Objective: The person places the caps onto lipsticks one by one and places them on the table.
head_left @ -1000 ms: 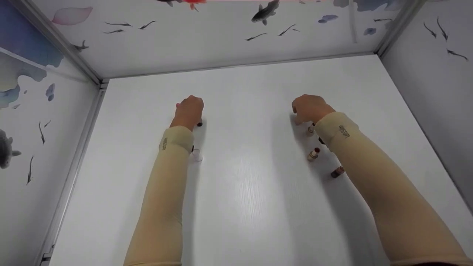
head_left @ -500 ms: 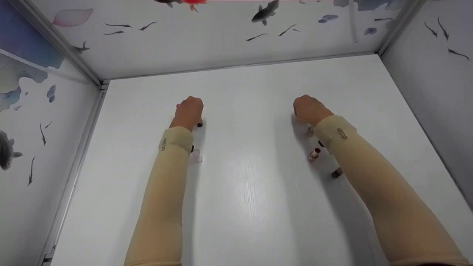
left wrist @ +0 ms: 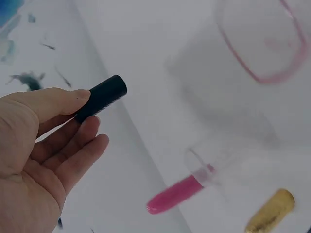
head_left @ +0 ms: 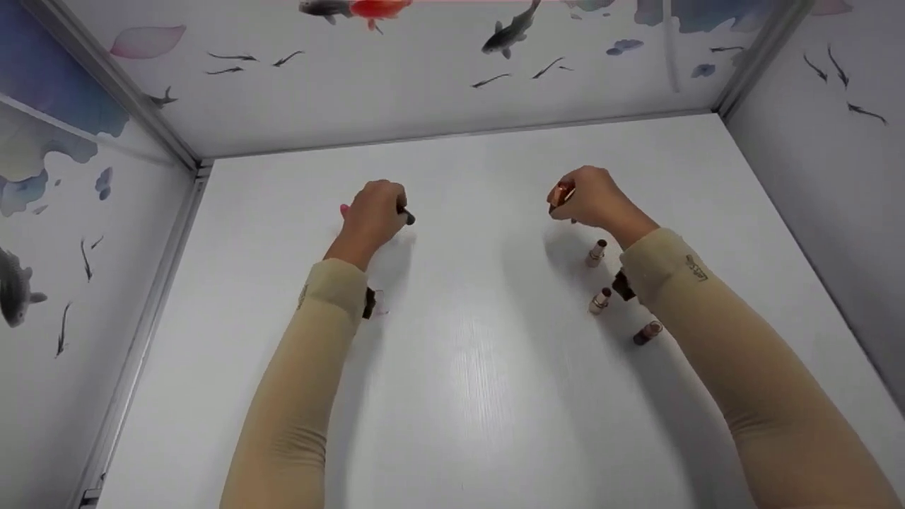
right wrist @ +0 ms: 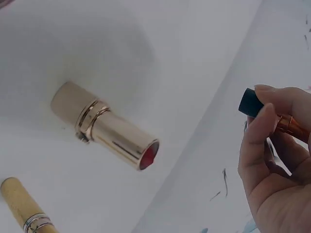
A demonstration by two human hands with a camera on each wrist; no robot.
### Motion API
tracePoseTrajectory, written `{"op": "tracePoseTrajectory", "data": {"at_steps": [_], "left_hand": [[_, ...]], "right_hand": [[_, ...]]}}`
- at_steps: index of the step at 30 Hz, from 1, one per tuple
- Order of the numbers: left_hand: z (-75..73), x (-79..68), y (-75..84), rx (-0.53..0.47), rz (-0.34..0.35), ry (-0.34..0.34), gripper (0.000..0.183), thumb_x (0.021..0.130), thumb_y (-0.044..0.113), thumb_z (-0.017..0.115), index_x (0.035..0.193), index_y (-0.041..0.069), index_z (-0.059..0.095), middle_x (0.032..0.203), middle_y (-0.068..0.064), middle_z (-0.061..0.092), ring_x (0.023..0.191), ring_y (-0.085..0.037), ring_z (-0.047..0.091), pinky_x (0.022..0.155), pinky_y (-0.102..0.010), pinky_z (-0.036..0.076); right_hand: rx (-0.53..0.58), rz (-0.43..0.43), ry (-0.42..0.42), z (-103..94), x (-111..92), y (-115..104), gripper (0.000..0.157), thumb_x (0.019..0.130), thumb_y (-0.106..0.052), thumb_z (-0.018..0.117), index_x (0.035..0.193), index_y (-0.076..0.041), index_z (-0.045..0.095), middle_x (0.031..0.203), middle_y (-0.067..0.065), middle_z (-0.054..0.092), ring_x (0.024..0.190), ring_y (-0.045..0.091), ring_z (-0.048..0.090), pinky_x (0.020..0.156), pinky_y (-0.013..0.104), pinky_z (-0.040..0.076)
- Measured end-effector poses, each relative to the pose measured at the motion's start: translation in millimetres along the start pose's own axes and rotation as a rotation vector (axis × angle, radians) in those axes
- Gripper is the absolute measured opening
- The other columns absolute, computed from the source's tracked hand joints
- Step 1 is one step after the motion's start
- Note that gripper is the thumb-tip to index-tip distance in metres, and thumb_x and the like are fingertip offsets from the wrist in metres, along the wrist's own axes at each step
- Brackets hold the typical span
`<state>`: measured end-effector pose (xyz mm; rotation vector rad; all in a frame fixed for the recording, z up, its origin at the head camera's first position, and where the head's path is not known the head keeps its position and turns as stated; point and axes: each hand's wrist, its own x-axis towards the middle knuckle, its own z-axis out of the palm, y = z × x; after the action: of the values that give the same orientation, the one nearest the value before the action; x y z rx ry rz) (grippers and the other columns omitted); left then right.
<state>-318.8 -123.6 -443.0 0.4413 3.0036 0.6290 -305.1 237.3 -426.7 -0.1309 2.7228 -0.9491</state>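
In the left wrist view my left hand [left wrist: 53, 155] pinches a short dark cylindrical cap [left wrist: 104, 97] between thumb and fingers, off the table. My right hand [right wrist: 282, 150] holds a lipstick tube [right wrist: 250, 103] with a dark end and a shiny copper section; its far end is hidden by the fingers. In the head view the left hand [head_left: 376, 212] and right hand [head_left: 592, 198] are well apart over the far half of the table. Nearest the right hand stands an uncapped cream-and-gold lipstick [right wrist: 112, 126], its red tip just showing at the rim.
A clear tube with a pink part [left wrist: 175, 194], a gold piece [left wrist: 272, 213] and a clear pink-rimmed piece [left wrist: 260, 80] lie by the left hand. More lipsticks [head_left: 600, 301] and a brown one [head_left: 648, 332] stand beside the right forearm. Printed panels [head_left: 438, 92] enclose the white table.
Both hands have risen from the table. The left has shifted right with the dark cap, and the right has turned, bringing the copper lipstick tube into sight.
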Motion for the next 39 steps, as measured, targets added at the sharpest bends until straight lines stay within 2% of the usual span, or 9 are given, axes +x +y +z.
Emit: {"op": "tracePoseTrajectory", "data": {"at_steps": [5, 9, 13, 18, 21, 24, 28, 33, 39], "left_hand": [[-11.5, -19.7, 28.6, -0.236, 0.160, 0.190, 0.016, 0.097, 0.002, 0.076, 0.113, -0.001, 0.076, 0.107, -0.014, 0.070, 0.101, -0.025, 0.068, 0.097, -0.036, 0.058], [-16.1, -37.5, 46.4, -0.426, 0.282, 0.298, 0.019, 0.097, 0.001, 0.078, 0.116, -0.002, 0.077, 0.109, -0.013, 0.070, 0.101, -0.021, 0.071, 0.098, -0.030, 0.059], [-9.1, -53.1, 61.8, -0.596, 0.333, 0.343, 0.021, 0.098, 0.005, 0.078, 0.118, -0.001, 0.076, 0.113, -0.011, 0.072, 0.105, -0.017, 0.071, 0.099, -0.028, 0.058], [7.7, -64.1, 68.5, -0.766, 0.355, 0.370, 0.022, 0.099, 0.005, 0.077, 0.120, -0.001, 0.076, 0.115, -0.010, 0.076, 0.107, -0.016, 0.073, 0.099, -0.031, 0.059], [14.9, -69.5, 68.3, -0.813, 0.340, 0.388, 0.022, 0.099, 0.005, 0.077, 0.120, 0.000, 0.076, 0.116, -0.010, 0.076, 0.107, -0.016, 0.073, 0.099, -0.032, 0.059], [19.0, -72.9, 66.3, -0.848, 0.327, 0.397, 0.023, 0.099, 0.007, 0.076, 0.122, 0.001, 0.076, 0.116, -0.008, 0.076, 0.107, -0.017, 0.072, 0.099, -0.032, 0.060], [23.1, -78.7, 60.7, -0.877, 0.319, 0.404, 0.024, 0.099, 0.005, 0.076, 0.123, 0.002, 0.077, 0.116, -0.008, 0.076, 0.106, -0.018, 0.072, 0.098, -0.034, 0.060], [26.2, -82.3, 56.2, -0.877, 0.319, 0.381, 0.024, 0.098, 0.004, 0.077, 0.122, 0.002, 0.077, 0.116, -0.007, 0.077, 0.105, -0.017, 0.072, 0.097, -0.033, 0.061], [27.4, -80.4, 63.6, -0.873, 0.352, 0.361, 0.024, 0.099, 0.005, 0.076, 0.124, 0.003, 0.077, 0.117, -0.007, 0.077, 0.106, -0.017, 0.073, 0.097, -0.033, 0.061]], "right_hand": [[0.023, -0.047, -0.007, 3.3, -18.3, -11.3, 0.023, 0.094, -0.008, 0.078, 0.115, -0.001, 0.076, 0.117, 0.020, 0.069, 0.108, 0.031, 0.065, 0.092, 0.044, 0.056], [0.027, -0.112, -0.001, 9.2, -36.6, -23.4, 0.018, 0.094, -0.005, 0.079, 0.111, -0.003, 0.077, 0.110, 0.015, 0.072, 0.103, 0.029, 0.066, 0.090, 0.045, 0.057], [-0.029, -0.185, 0.039, 20.2, -54.6, -32.3, 0.028, 0.092, -0.006, 0.082, 0.119, -0.004, 0.075, 0.103, 0.009, 0.075, 0.100, 0.028, 0.069, 0.088, 0.045, 0.057], [-0.010, -0.243, 0.061, 39.0, -65.9, -38.2, 0.057, 0.092, -0.003, 0.082, 0.143, -0.001, 0.058, 0.106, 0.010, 0.075, 0.102, 0.027, 0.074, 0.090, 0.045, 0.061], [0.021, -0.272, 0.077, 48.7, -70.4, -40.1, 0.058, 0.091, -0.001, 0.083, 0.144, 0.000, 0.057, 0.107, 0.012, 0.076, 0.101, 0.027, 0.076, 0.091, 0.046, 0.062], [0.029, -0.303, 0.123, 53.6, -75.0, -42.3, 0.041, 0.091, -0.002, 0.084, 0.129, -0.002, 0.069, 0.103, 0.009, 0.078, 0.096, 0.024, 0.075, 0.089, 0.045, 0.061], [0.075, -0.347, 0.177, 57.3, -79.5, -46.7, 0.021, 0.091, -0.004, 0.084, 0.111, -0.008, 0.078, 0.100, 0.004, 0.079, 0.094, 0.019, 0.074, 0.078, 0.039, 0.059], [0.090, -0.394, 0.252, 58.7, -86.0, -50.3, 0.023, 0.093, -0.004, 0.083, 0.115, -0.009, 0.079, 0.104, 0.003, 0.079, 0.095, 0.017, 0.073, 0.071, 0.035, 0.057], [0.007, -0.413, 0.326, 57.6, -95.4, -46.4, 0.026, 0.091, -0.002, 0.084, 0.116, -0.009, 0.080, 0.105, 0.002, 0.078, 0.096, 0.017, 0.073, 0.069, 0.033, 0.056]]}}
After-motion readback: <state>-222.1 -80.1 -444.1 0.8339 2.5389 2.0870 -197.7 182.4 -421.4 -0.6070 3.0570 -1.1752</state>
